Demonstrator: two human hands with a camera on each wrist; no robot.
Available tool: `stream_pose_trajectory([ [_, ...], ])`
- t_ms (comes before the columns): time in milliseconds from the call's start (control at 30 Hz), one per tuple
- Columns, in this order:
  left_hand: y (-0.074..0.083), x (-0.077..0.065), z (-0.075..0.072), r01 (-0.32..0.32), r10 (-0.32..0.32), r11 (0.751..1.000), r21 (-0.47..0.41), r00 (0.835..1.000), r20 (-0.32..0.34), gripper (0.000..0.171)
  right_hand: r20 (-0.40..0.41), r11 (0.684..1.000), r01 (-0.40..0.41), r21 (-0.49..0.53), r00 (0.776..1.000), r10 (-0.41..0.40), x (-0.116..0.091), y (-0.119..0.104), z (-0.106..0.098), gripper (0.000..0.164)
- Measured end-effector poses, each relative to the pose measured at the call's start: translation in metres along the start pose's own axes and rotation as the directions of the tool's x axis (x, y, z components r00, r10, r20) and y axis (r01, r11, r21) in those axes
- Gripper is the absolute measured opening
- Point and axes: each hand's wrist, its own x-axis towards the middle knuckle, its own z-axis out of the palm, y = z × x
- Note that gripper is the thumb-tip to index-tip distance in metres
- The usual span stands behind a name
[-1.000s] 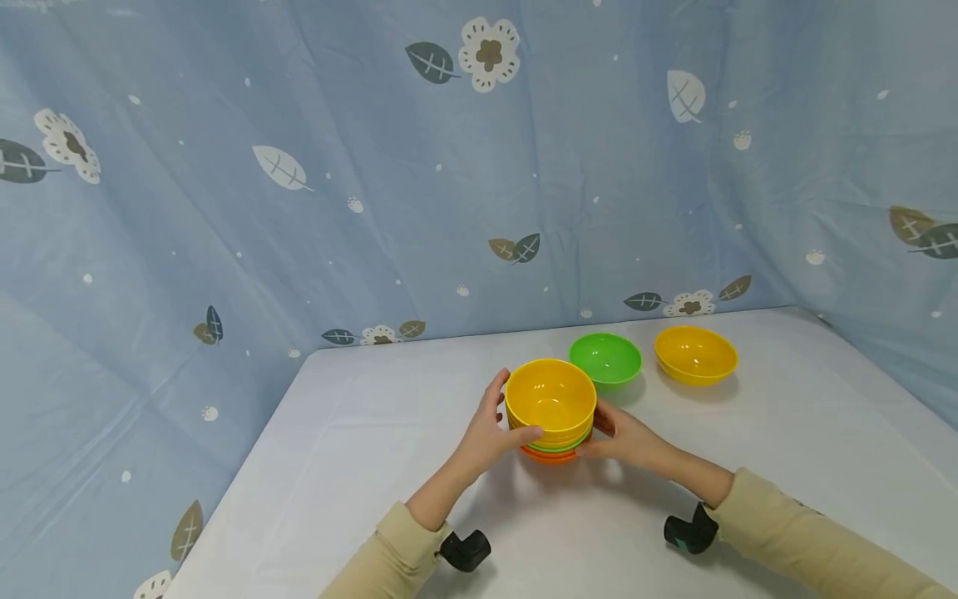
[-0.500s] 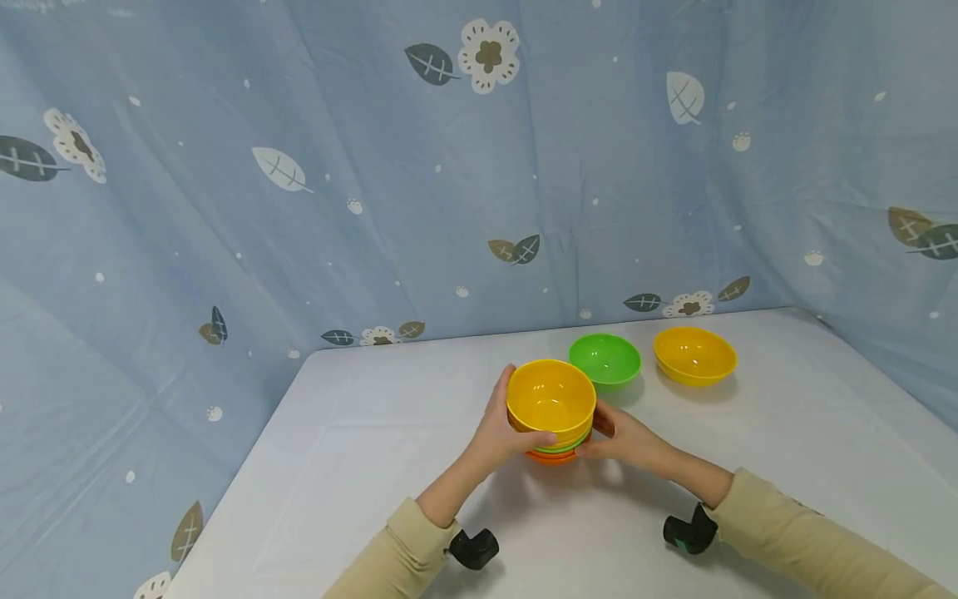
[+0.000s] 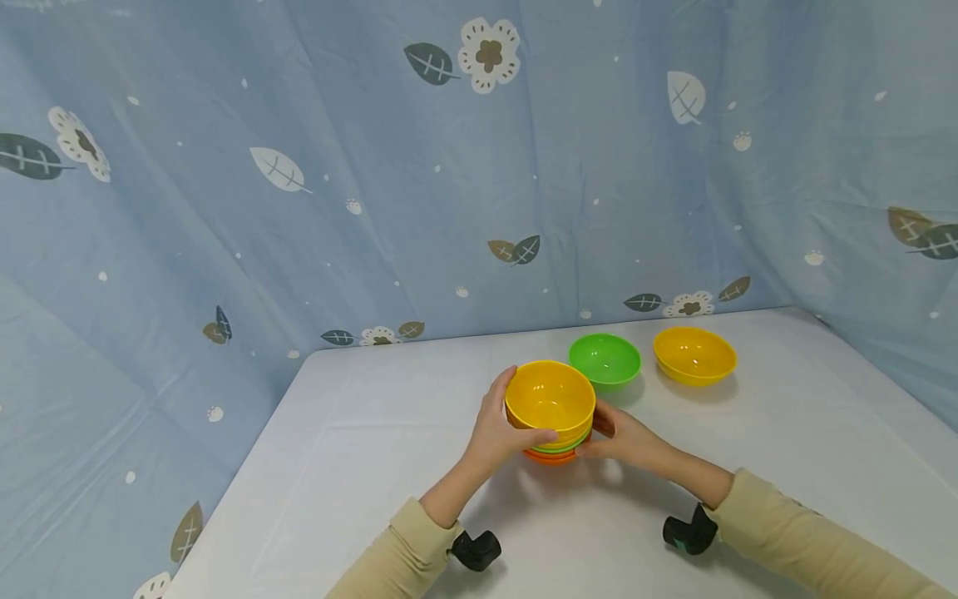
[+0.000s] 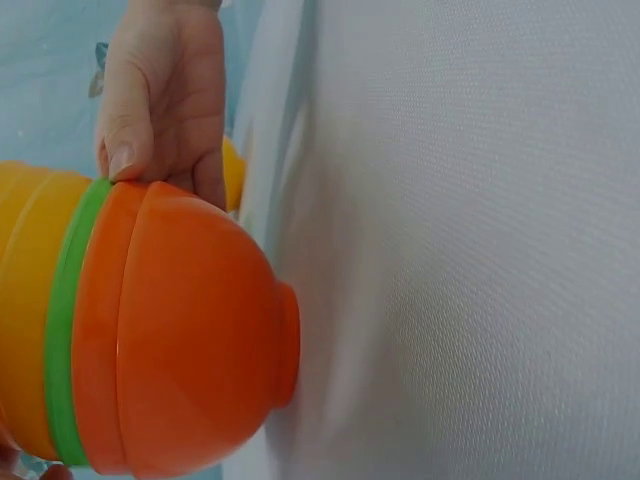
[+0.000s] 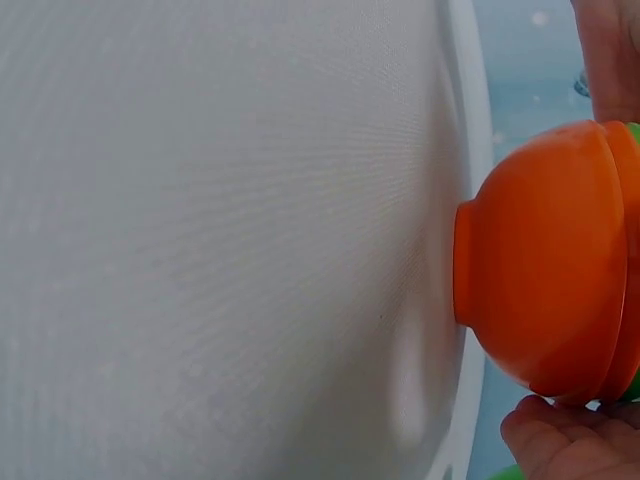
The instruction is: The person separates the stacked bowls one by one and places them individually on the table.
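Note:
A stack of nested bowls stands upright between my two hands, its foot close over the white tabletop. On top is a yellow bowl; a green rim shows lower down, and an orange bowl forms the bottom. My left hand grips the stack's left side, thumb across the front of the yellow rims and fingers behind. From the right, my right hand holds the stack lower, its thumb by the green and orange rims. The right wrist view shows its fingers under the orange bowl's side.
Behind the stack to the right, a green bowl sits on the white table. A wider yellow bowl stands farther right. A blue patterned curtain hangs along the back and sides of the table.
My left hand has shifted slightly right, and its thumb now reaches farther across the front of the stack. The right hand and the two separate bowls stay in place.

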Motion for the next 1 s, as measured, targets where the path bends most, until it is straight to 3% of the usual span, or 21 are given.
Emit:
stream_pose_trajectory([
  [400,0.006,0.000,-0.002,0.000,0.000,1.000,-0.006,1.000,-0.013,0.095,-0.002,1.000,-0.005,0.011,1.000,0.005,0.000,0.002,-0.001,0.083],
  [1000,0.017,0.006,-0.021,-0.016,0.015,0.998,-0.068,1.000,-0.014,0.093,-0.003,0.999,-0.033,0.013,0.999,0.033,0.000,-0.001,-0.001,0.088],
])
